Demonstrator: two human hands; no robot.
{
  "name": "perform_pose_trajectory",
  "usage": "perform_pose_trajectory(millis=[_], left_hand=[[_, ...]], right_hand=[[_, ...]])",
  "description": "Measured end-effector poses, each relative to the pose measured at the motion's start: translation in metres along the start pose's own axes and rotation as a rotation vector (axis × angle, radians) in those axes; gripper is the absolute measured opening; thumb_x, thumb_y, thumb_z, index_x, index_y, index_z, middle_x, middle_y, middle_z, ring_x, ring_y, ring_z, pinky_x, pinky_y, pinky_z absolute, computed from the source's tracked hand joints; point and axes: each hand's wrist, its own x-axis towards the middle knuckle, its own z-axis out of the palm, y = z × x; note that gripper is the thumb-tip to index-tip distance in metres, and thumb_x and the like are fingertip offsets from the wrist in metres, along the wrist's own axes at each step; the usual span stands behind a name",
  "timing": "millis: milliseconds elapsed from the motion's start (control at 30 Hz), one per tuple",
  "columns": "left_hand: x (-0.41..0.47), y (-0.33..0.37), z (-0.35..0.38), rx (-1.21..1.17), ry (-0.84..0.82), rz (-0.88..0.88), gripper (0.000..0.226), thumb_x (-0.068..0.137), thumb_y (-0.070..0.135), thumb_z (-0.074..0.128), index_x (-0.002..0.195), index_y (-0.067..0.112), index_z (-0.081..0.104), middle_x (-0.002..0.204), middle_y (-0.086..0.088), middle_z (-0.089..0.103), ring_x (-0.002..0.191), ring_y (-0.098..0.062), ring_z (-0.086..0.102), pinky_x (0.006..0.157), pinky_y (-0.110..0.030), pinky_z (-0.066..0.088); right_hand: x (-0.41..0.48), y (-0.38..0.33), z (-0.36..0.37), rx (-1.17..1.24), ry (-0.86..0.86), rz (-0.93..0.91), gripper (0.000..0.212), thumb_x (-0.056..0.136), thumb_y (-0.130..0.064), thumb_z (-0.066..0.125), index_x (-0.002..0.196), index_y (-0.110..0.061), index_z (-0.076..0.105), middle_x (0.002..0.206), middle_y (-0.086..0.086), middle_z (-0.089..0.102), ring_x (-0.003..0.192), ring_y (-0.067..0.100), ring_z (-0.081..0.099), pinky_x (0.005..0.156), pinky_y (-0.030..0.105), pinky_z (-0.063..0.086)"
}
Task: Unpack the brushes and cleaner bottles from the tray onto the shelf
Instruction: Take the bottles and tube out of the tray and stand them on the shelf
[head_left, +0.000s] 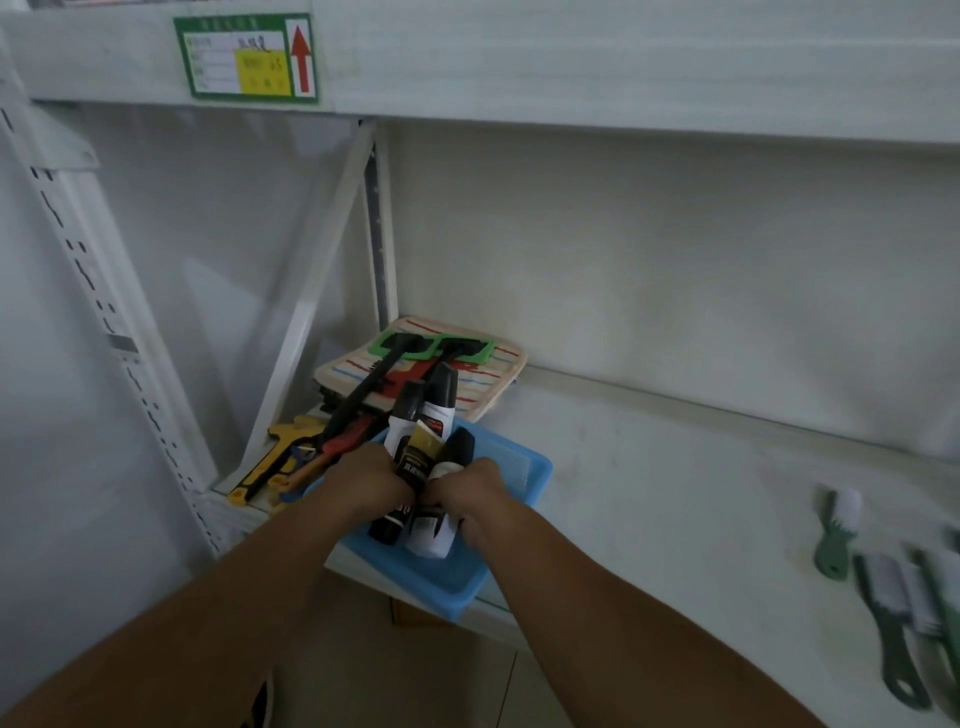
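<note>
A blue tray (524, 470) sits on the white shelf (675, 499), overhanging its front edge. Both my hands are inside it, clasped around a bunch of black-and-white cleaner bottles (423, 415). My left hand (371, 480) grips the left side of the bunch, my right hand (470, 491) grips the right side. The bottles tilt away from me with their black caps up. More bottle ends (428, 535) poke out below my hands. Green-handled brushes (883, 587) with white bristles lie on the shelf at the far right.
A striped cloth pad (493, 374) with two green-headed, black-handled scrubbers (410, 345) lies behind the tray in the shelf corner. Yellow, red and blue tools (291, 457) lie left of the tray. An upper shelf with a green label (244, 57) hangs overhead.
</note>
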Motion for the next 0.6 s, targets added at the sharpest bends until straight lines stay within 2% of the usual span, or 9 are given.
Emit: perform_pose_trajectory(millis=[67, 133, 200, 233, 300, 400, 500, 600], left_hand=[[-0.005, 0.007, -0.007, -0.099, 0.004, 0.009, 0.021, 0.075, 0.009, 0.075, 0.06, 0.01, 0.062, 0.063, -0.009, 0.063, 0.062, -0.023, 0.064, 0.06, -0.033, 0.053], [-0.012, 0.019, -0.013, -0.204, 0.021, 0.044, 0.014, 0.078, 0.006, 0.074, 0.067, 0.011, 0.067, 0.077, -0.013, 0.071, 0.077, -0.028, 0.069, 0.074, -0.041, 0.058], [-0.022, 0.034, -0.017, -0.277, 0.056, 0.105, 0.011, 0.08, 0.009, 0.075, 0.074, 0.017, 0.071, 0.086, -0.011, 0.074, 0.084, -0.028, 0.07, 0.078, -0.042, 0.059], [-0.027, 0.044, -0.017, -0.308, 0.073, 0.144, 0.011, 0.08, 0.01, 0.075, 0.076, 0.02, 0.072, 0.087, -0.009, 0.075, 0.085, -0.026, 0.07, 0.08, -0.042, 0.058], [-0.036, 0.066, -0.011, -0.378, 0.095, 0.213, 0.014, 0.079, 0.009, 0.077, 0.079, 0.022, 0.072, 0.086, -0.003, 0.075, 0.086, -0.023, 0.07, 0.082, -0.041, 0.057], [-0.051, 0.103, 0.011, -0.499, 0.062, 0.309, 0.024, 0.079, -0.002, 0.074, 0.086, 0.02, 0.068, 0.085, 0.001, 0.073, 0.081, -0.016, 0.068, 0.081, -0.037, 0.056], [-0.058, 0.138, 0.049, -0.54, -0.021, 0.336, 0.028, 0.076, -0.006, 0.075, 0.099, 0.008, 0.068, 0.093, -0.01, 0.074, 0.087, -0.025, 0.071, 0.089, -0.045, 0.057], [-0.06, 0.163, 0.1, -0.484, -0.111, 0.337, 0.034, 0.064, 0.004, 0.082, 0.094, 0.012, 0.069, 0.096, -0.014, 0.076, 0.095, -0.033, 0.072, 0.092, -0.053, 0.057]], right_hand=[[-0.013, -0.01, -0.013, 0.073, -0.007, -0.065, 0.022, 0.075, -0.002, 0.074, 0.091, -0.002, 0.059, 0.094, 0.015, 0.066, 0.089, 0.029, 0.069, 0.068, 0.036, 0.059], [-0.029, -0.021, -0.031, 0.172, -0.017, -0.163, 0.019, 0.073, 0.004, 0.077, 0.082, -0.006, 0.064, 0.085, 0.013, 0.07, 0.078, 0.028, 0.071, 0.067, 0.036, 0.061], [-0.044, -0.031, -0.054, 0.282, -0.027, -0.232, 0.023, 0.073, 0.013, 0.075, 0.078, -0.007, 0.065, 0.079, 0.011, 0.071, 0.069, 0.024, 0.07, 0.061, 0.031, 0.06], [-0.05, -0.035, -0.069, 0.33, -0.032, -0.253, 0.024, 0.072, 0.017, 0.074, 0.081, -0.005, 0.067, 0.082, 0.013, 0.073, 0.07, 0.025, 0.071, 0.063, 0.032, 0.061], [-0.058, -0.037, -0.103, 0.372, -0.01, -0.29, 0.03, 0.07, 0.02, 0.072, 0.092, 0.0, 0.069, 0.096, 0.02, 0.075, 0.082, 0.031, 0.072, 0.078, 0.042, 0.061], [-0.065, -0.023, -0.164, 0.328, 0.095, -0.348, 0.036, 0.068, 0.019, 0.073, 0.097, 0.0, 0.07, 0.1, 0.021, 0.075, 0.087, 0.032, 0.071, 0.085, 0.048, 0.059], [-0.075, 0.002, -0.228, 0.197, 0.225, -0.377, 0.034, 0.071, 0.014, 0.074, 0.102, 0.001, 0.071, 0.098, 0.019, 0.076, 0.086, 0.03, 0.072, 0.076, 0.041, 0.057], [-0.088, 0.033, -0.282, 0.04, 0.3, -0.338, 0.029, 0.075, 0.011, 0.074, 0.099, -0.002, 0.069, 0.09, 0.011, 0.074, 0.079, 0.023, 0.069, 0.064, 0.03, 0.052]])
